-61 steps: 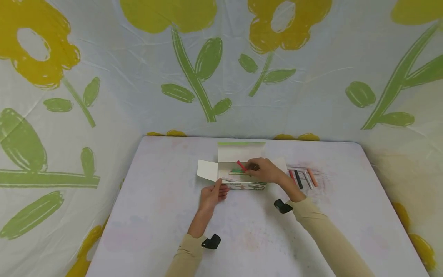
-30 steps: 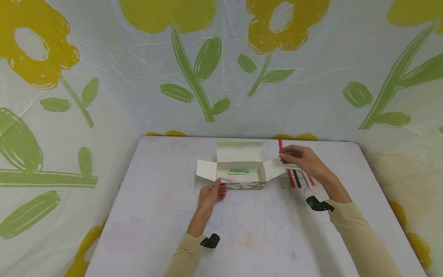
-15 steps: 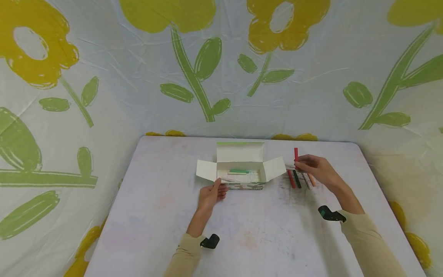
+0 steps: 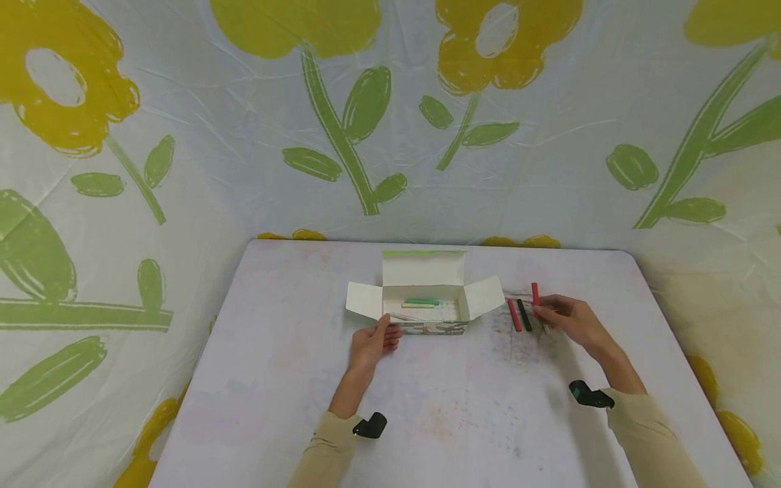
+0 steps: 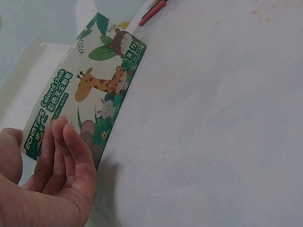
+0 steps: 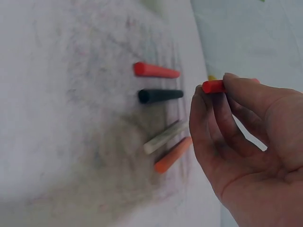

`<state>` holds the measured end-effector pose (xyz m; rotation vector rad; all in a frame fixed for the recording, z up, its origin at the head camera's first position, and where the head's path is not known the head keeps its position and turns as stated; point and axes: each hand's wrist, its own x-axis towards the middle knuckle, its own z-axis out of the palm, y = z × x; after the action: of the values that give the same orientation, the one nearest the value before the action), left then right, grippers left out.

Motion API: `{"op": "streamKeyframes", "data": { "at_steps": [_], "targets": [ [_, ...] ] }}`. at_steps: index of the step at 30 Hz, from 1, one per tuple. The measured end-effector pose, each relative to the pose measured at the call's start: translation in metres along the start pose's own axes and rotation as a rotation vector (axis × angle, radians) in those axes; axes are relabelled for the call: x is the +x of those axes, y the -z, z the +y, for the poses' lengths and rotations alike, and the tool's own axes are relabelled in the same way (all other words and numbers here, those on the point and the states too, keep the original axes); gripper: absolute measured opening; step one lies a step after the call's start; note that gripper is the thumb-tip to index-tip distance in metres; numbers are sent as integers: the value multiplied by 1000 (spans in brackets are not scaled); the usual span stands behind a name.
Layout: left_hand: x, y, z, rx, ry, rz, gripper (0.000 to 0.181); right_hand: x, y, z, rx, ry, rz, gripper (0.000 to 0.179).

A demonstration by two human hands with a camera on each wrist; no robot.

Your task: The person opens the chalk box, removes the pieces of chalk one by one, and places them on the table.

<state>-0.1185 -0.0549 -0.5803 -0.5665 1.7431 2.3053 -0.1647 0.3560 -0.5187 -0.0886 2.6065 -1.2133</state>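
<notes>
My left hand [image 4: 366, 349] holds the open chalk box [image 4: 433, 328] at its near left corner, thumb at the top edge and fingers against the printed front. In the left wrist view the box front [image 5: 99, 75] shows cartoon animals and the words "Colored chalk". Inside lie a green chalk stick [image 4: 422, 301] and several pale ones. To the right of the box, my right hand [image 4: 576, 322] pinches a red chalk stick [image 6: 214, 86] between thumb and fingertips. It is above a row of a red chalk [image 6: 157, 71], a black chalk [image 6: 161, 95], a white chalk [image 6: 165, 137] and an orange chalk [image 6: 173, 156].
The box's side flap [image 4: 485, 298] spreads toward the chalk row, and its lid [image 4: 424, 269] stands up at the back. Dark chalk smudges mark the white tabletop [image 4: 293, 407] around the row. A flower-printed cloth [image 4: 244, 169] hangs behind and at both sides.
My right hand has carried the red chalk from over the box to the right, then lowered it near the row. My left hand has stayed at the box corner.
</notes>
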Motion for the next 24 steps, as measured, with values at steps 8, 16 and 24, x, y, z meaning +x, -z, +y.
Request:
{"op": "streamKeyframes", "data": {
  "at_steps": [8, 16, 24],
  "targets": [
    [1, -1, -1, -4, -2, 9, 55, -2, -9, 25, -83, -10, 59, 45],
    [0, 2, 0, -9, -2, -17, 56, 0, -16, 23, -195, -5, 81, 36],
    [-4, 2, 8, -6, 18, -33, 51, 5, -24, 14, -262, -11, 101, 25]
  ]
}}
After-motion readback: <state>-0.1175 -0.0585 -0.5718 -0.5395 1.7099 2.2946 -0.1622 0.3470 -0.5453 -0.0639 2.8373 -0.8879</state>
